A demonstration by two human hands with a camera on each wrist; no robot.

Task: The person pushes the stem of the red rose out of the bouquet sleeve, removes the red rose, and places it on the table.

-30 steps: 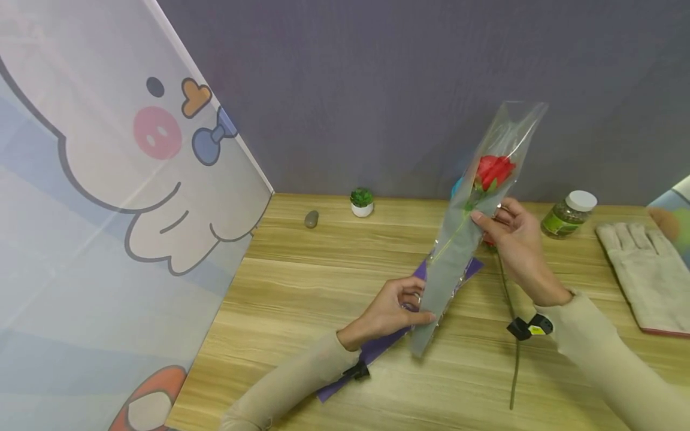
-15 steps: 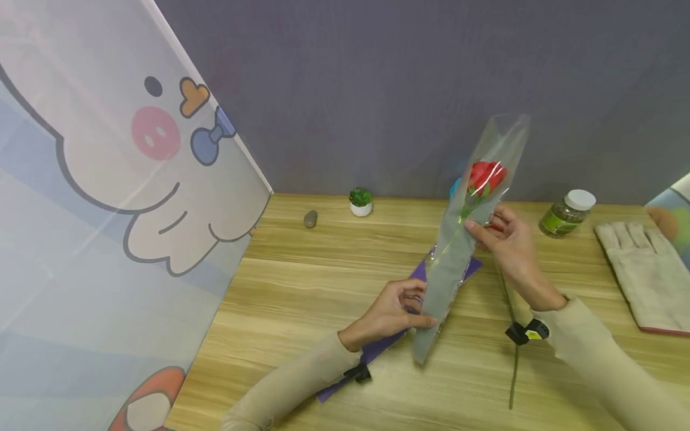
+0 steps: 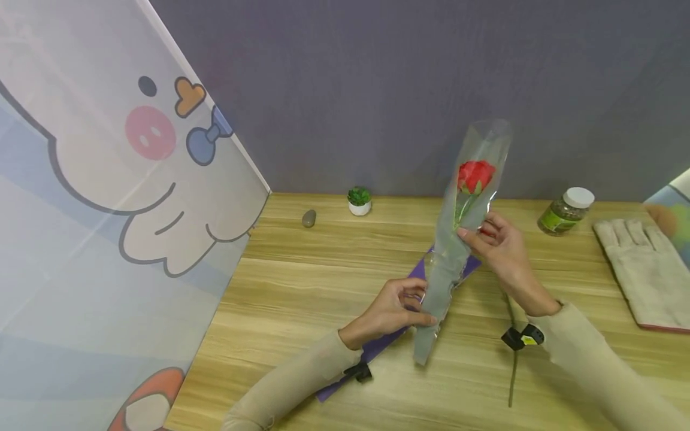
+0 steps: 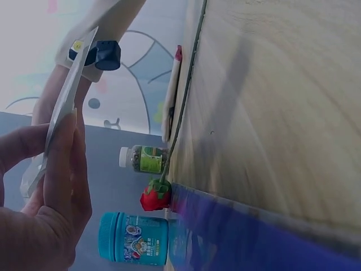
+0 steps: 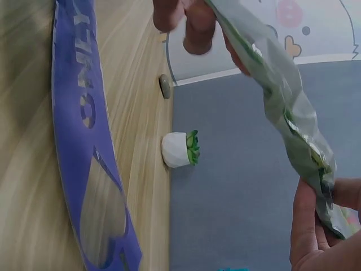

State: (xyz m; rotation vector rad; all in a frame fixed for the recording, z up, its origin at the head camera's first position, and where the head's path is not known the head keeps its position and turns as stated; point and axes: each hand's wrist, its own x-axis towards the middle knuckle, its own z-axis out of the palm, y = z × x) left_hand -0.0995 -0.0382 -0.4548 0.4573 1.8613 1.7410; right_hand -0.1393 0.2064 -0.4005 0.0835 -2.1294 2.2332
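Note:
A red rose (image 3: 474, 175) stands inside a grey-backed clear flower sleeve (image 3: 443, 257), held tilted above the table. Near the sleeve's narrow lower end, my left hand (image 3: 392, 308) pinches it between thumb and fingers. Higher up, below the bloom, my right hand (image 3: 501, 245) grips the sleeve's right edge. In the right wrist view the sleeve (image 5: 287, 107) looks creased and twisted between both hands. Beneath lies a purple printed sleeve (image 5: 70, 135) with a clear window. Another red rose (image 4: 156, 195) lies on the table, its bloom mostly behind my right hand in the head view.
A white-lidded jar (image 3: 566, 211) and a pale work glove (image 3: 649, 275) lie to the right. Toward the back left are a small potted succulent (image 3: 359, 201) and a grey stone (image 3: 309, 218). A teal tub (image 4: 140, 238) shows in the left wrist view. The grey wall rises behind.
The sleeve's top with the rose has swung left and slightly down, with my right hand moving along with it. The sleeve has become more creased. My left hand keeps nearly the same place.

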